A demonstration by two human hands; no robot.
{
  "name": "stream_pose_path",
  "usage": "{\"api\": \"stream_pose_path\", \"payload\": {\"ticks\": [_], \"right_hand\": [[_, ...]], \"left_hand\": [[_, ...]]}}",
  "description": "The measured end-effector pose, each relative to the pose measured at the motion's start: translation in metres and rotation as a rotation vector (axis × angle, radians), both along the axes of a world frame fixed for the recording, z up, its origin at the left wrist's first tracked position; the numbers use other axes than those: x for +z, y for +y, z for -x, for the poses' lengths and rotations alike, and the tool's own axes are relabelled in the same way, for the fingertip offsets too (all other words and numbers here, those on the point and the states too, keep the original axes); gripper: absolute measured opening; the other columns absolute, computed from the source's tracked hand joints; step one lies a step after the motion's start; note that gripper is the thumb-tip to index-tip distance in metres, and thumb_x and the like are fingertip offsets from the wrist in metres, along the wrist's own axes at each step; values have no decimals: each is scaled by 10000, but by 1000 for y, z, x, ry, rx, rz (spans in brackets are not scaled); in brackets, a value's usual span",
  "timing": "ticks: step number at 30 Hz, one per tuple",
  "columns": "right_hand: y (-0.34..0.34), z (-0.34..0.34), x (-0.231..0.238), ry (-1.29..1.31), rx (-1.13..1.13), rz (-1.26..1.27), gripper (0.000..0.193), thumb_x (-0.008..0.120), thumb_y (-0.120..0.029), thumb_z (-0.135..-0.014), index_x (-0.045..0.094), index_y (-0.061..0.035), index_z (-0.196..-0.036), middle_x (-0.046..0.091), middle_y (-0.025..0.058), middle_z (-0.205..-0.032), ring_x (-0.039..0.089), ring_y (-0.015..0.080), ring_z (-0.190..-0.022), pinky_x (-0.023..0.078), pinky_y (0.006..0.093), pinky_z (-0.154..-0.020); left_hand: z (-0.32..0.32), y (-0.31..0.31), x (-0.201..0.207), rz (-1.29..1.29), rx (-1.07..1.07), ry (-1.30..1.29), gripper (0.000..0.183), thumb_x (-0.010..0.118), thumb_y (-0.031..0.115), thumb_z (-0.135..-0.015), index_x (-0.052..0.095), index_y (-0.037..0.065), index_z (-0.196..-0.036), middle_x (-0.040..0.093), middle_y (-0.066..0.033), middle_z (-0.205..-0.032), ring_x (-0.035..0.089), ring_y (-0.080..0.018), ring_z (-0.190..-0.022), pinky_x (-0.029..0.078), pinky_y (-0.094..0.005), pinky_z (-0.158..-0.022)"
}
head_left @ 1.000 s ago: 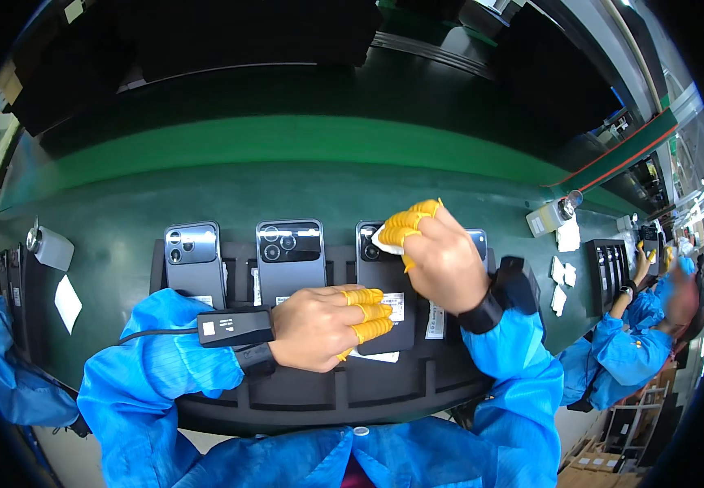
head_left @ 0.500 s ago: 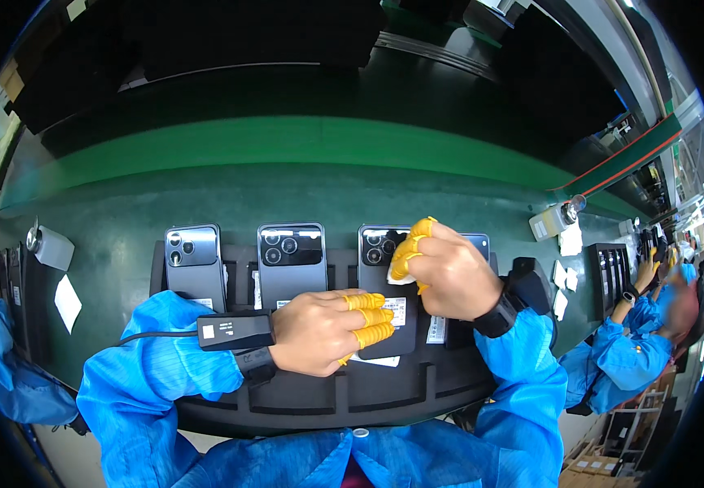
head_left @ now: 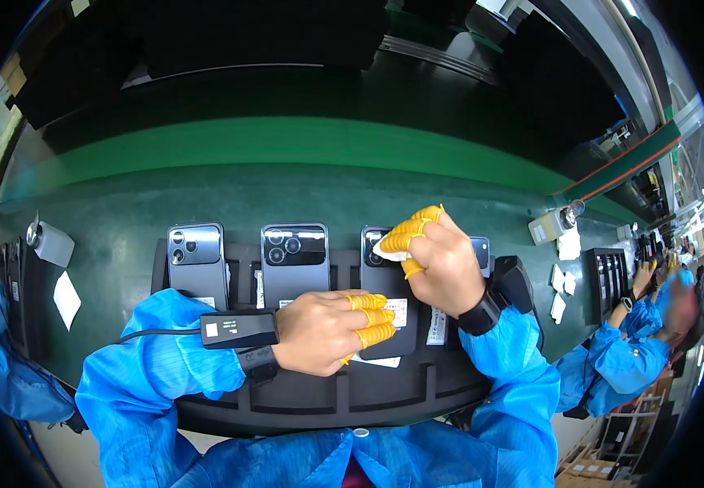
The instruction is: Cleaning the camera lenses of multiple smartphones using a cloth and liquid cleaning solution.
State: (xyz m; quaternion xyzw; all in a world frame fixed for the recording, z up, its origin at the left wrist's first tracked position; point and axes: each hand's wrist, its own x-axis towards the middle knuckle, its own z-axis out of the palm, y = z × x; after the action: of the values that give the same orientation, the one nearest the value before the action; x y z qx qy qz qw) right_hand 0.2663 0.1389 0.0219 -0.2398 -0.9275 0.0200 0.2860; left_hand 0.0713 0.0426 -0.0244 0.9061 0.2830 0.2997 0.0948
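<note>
The right hand (head_left: 441,262) pinches a white cloth (head_left: 381,250) at the far end of a dark phone (head_left: 384,281); the left hand (head_left: 318,333), fingers extended, rests on its near half. The phone lies on a black tray (head_left: 295,398), right of two other phones (head_left: 295,276).

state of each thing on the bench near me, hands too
left phone: back up, lower end hidden
second phone: back up, lower end hidden
third phone: back up, partly covered by both hands
cloth: bunched, held
left grip: fingers extended over third phone
right grip: closed on cloth
tray: under the phones
left paper: lying flat
</note>
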Motion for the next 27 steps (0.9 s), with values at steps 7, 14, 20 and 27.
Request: {"api": "stream_pose_path", "payload": {"ticks": [7, 14, 20, 27], "right_hand": [[-16, 11, -4, -9, 6, -48, 233, 640, 84, -530, 664, -23, -736, 579, 100, -710, 558, 310, -682, 501, 380, -653], [-20, 7, 5, -126, 106, 187, 250, 628, 31, -528, 665, -67, -755, 560, 86, -708, 580, 313, -742, 512, 380, -701], [-4, -5, 24, 53, -6, -3, 229, 620, 92, -569, 678, -12, -764, 628, 122, -741, 582, 322, -700, 507, 382, -652], [-9, 17, 6, -51, 135, -95, 163, 642, -9, -554, 643, -38, -715, 579, 85, -735, 569, 290, -773, 507, 371, -747]], "left_hand": [[-1, 2, -1, -19, 13, -28, 496, 636, 133, -661, 669, 165, -1155, 662, -41, -1100, 643, -246, -1044, 536, -331, -889], [3, 0, -2, -3, -4, -4, 511, 638, 145, -654, 666, 170, -1163, 665, -41, -1067, 647, -247, -1026, 541, -333, -878], [-1, 2, -2, -31, -7, -56, 482, 633, 137, -669, 667, 155, -1149, 660, -51, -1116, 640, -254, -1047, 539, -332, -882], [-2, 1, 0, -16, 4, -17, 503, 637, 133, -665, 662, 162, -1166, 661, -52, -1101, 643, -252, -1043, 538, -332, -892]]}}
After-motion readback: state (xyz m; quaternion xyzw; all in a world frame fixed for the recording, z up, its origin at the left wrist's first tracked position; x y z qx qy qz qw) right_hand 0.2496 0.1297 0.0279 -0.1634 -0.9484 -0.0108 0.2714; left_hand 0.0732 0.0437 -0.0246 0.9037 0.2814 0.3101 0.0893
